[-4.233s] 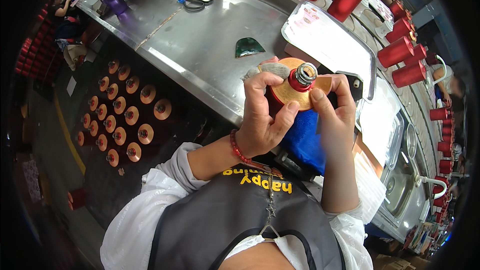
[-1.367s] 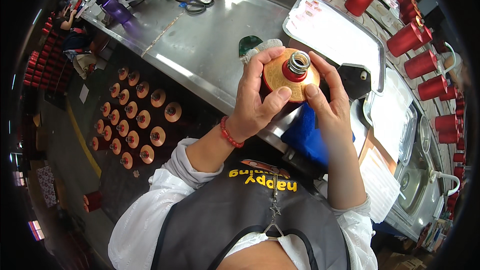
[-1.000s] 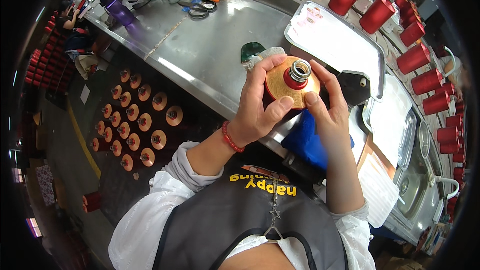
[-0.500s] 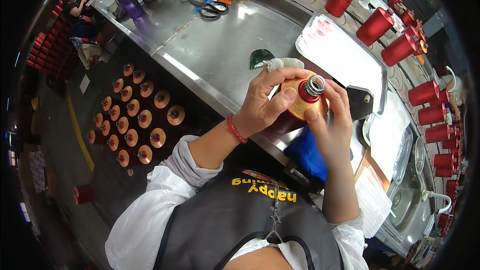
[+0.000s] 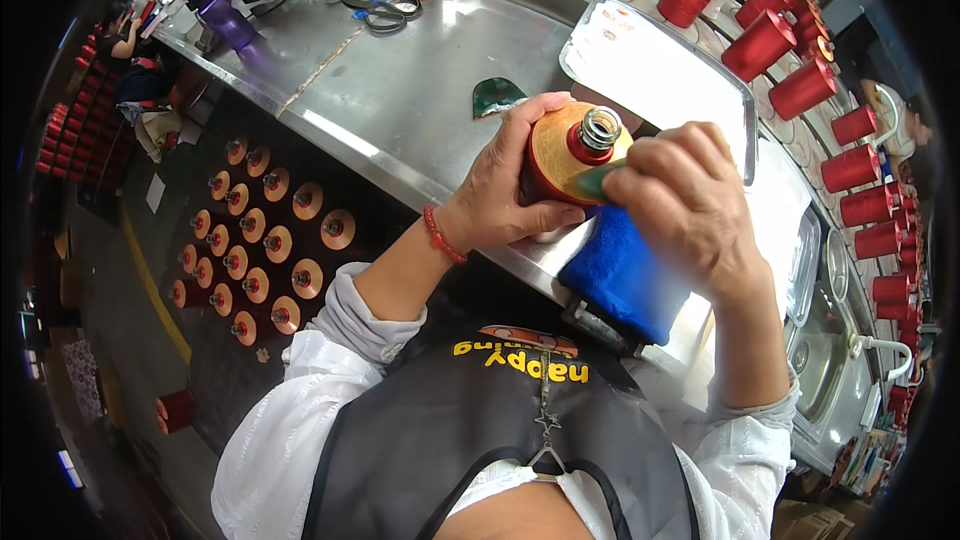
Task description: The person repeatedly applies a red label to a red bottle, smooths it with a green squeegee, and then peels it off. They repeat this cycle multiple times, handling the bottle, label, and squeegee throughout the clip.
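Spool (image 5: 562, 155) tipped flatter; both hands (image 5: 510, 190) gripping, rt w/ green bit.

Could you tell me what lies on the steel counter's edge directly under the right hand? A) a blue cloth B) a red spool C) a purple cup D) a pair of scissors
A: a blue cloth drapes over the edge of the steel counter just below the right hand, which works at the gold-topped red bottle gripped by the left hand.

A thread workshop: a steel counter (image 5: 400, 110) flanked by red thread cones (image 5: 760, 45), with rows of spools (image 5: 265, 240) below it.
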`<state>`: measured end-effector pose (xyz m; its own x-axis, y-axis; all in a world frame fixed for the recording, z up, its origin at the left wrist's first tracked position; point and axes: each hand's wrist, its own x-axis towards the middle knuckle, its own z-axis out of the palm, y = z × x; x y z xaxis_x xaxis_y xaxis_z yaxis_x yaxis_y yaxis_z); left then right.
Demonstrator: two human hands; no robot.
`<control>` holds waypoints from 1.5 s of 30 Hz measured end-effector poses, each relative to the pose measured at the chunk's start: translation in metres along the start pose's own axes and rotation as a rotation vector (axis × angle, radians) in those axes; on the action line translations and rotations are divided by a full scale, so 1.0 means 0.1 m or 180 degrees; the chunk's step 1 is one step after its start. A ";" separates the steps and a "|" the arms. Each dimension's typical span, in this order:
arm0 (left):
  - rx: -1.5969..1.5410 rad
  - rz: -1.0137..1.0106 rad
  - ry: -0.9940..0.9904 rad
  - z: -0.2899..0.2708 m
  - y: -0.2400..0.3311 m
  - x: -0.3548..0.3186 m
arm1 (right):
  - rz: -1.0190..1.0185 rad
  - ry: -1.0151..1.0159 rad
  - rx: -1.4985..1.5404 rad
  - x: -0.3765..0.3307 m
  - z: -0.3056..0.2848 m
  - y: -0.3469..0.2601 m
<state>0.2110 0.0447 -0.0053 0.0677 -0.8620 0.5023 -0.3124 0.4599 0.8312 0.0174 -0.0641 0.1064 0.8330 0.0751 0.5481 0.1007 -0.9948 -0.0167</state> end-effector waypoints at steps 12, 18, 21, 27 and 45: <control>-0.0403 -0.0021 0.0094 -0.04 -0.15 -0.05 | 0.2621 0.0861 0.2178 -0.26 0.21 -0.22; -0.0933 -0.0560 -0.0017 -0.15 -0.07 -0.09 | 0.3354 0.1389 0.2416 -0.20 0.39 -0.05; -0.0891 -0.0329 0.0174 -0.12 0.07 -0.03 | 0.3438 0.0853 0.1395 -0.19 0.43 0.10; -0.1146 -0.0683 -0.0004 -0.05 0.04 0.04 | 0.3329 0.1114 0.1816 -0.13 0.49 0.30; -0.0883 -0.0520 0.0163 0.13 0.05 0.06 | 0.3323 0.1153 0.1555 -0.14 0.46 0.39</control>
<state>0.1973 0.0389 -0.0010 0.1456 -0.9206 0.3623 -0.0240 0.3629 0.9315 0.0346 -0.1011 0.0594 0.4427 -0.8507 0.2833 -0.2698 -0.4277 -0.8627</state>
